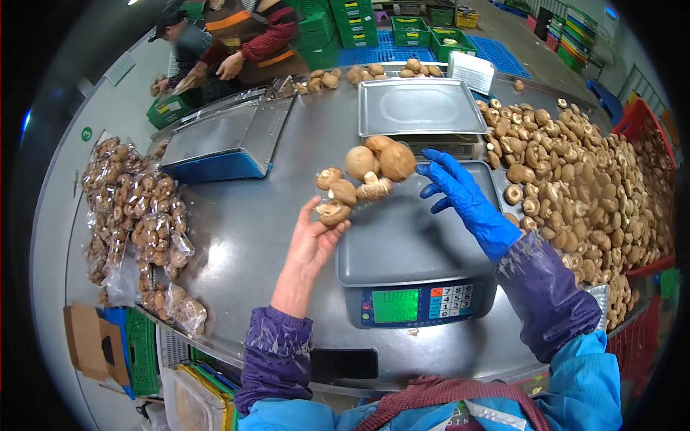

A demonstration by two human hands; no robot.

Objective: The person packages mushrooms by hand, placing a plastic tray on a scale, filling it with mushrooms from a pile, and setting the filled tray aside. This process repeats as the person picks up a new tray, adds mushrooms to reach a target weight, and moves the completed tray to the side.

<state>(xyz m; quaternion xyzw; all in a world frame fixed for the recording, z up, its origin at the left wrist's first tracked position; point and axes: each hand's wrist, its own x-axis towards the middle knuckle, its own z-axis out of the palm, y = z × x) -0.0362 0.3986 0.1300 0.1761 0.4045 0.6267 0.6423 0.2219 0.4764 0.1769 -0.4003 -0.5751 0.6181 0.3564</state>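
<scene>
My bare left hand (pixel 316 241) is closed on the lower end of a cluster of shiitake mushrooms (pixel 333 212). Several brown caps and pale stems (pixel 374 188) reach from it up and to the right; whether a clear bag surrounds them I cannot tell. Just right of the cluster, my right hand (pixel 463 201), in a blue glove, has its fingers spread and holds nothing. Below both hands sits a digital scale (pixel 413 303) with a lit green display (pixel 395 305). Its grey pan (pixel 402 251) bears no mushrooms, and a shadow falls across it.
Loose mushrooms (pixel 568 187) are heaped at the right beside a red crate (pixel 643 122). Bagged mushrooms (pixel 154 223) pile up at the left. Behind stand a second scale's tray (pixel 422 108) and a steel-topped device (pixel 223 136). Other people work at the far left, near green crates (pixel 356 21).
</scene>
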